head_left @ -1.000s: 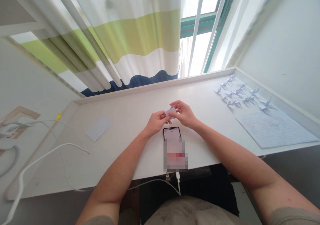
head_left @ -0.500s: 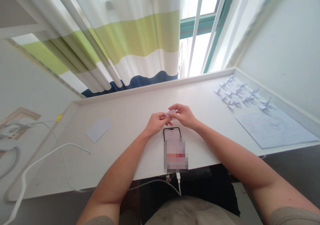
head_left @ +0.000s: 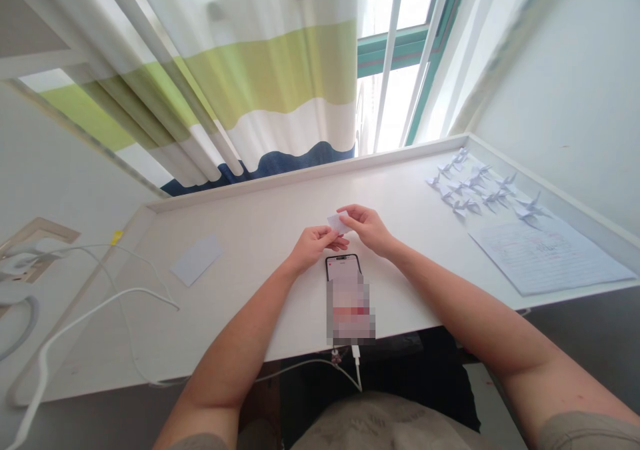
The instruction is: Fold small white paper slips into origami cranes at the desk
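Observation:
A small white piece of paper (head_left: 337,221) is held between my two hands above the desk. My right hand (head_left: 367,227) pinches its right side, thumb on the near face. At its lower left edge, my left hand (head_left: 316,245) has thumb and fingers closed on the paper, the fingers partly hidden. Just below the hands lies a phone (head_left: 343,267) with its screen lit and mostly pixelated. Whether the paper is folded is too small to tell.
Several white paper cranes (head_left: 480,182) stand at the back right of the desk (head_left: 240,230), behind printed sheets (head_left: 545,253). Left of my hands lies a flat white paper sheet (head_left: 196,260). White cables (head_left: 115,297) cross the left side; another cable (head_left: 357,363) plugs into the phone.
The paper between my hands shows more of its face now. My right fingers have shifted slightly on it, and my left fingers sit a little lower. The view has moved slightly.

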Action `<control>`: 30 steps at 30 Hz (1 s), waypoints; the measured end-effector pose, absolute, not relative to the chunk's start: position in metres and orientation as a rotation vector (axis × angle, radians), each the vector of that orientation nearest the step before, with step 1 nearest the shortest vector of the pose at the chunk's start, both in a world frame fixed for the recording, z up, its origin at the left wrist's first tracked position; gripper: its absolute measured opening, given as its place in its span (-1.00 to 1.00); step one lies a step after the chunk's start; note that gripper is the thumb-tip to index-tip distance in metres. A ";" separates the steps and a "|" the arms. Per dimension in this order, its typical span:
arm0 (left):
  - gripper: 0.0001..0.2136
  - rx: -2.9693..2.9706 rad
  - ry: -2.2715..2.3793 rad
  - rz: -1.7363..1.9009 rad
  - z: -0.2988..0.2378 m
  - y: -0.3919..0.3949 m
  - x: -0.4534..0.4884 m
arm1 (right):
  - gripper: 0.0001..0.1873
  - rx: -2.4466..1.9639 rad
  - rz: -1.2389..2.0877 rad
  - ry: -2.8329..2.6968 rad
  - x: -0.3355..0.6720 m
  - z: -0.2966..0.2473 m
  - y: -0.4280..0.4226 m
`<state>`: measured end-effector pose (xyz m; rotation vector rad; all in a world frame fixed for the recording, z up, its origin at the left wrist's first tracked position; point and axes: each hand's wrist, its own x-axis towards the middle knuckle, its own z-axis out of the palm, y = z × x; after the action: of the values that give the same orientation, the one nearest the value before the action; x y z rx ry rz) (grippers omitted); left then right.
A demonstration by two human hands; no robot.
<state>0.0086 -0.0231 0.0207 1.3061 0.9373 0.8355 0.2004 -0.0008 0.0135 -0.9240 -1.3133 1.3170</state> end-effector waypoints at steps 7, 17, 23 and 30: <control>-0.54 1.250 0.980 0.955 0.021 -0.022 0.010 | -0.58 -0.896 1.386 -1.416 0.201 0.020 -0.007; -0.56 1.333 0.989 0.920 0.023 -0.025 0.014 | -0.50 -0.875 1.361 -1.480 0.198 0.021 -0.009; -0.61 1.390 0.992 0.873 0.020 -0.024 0.012 | -0.53 -0.834 1.434 -1.479 0.198 0.025 -0.011; -0.63 1.455 1.009 0.880 0.021 -0.026 0.015 | -0.50 -0.861 1.422 -1.463 0.195 0.025 -0.013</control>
<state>0.0146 -0.0256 0.0213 1.4546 1.0094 0.8799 0.1954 -0.0126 0.0253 -0.8607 -1.4630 1.4220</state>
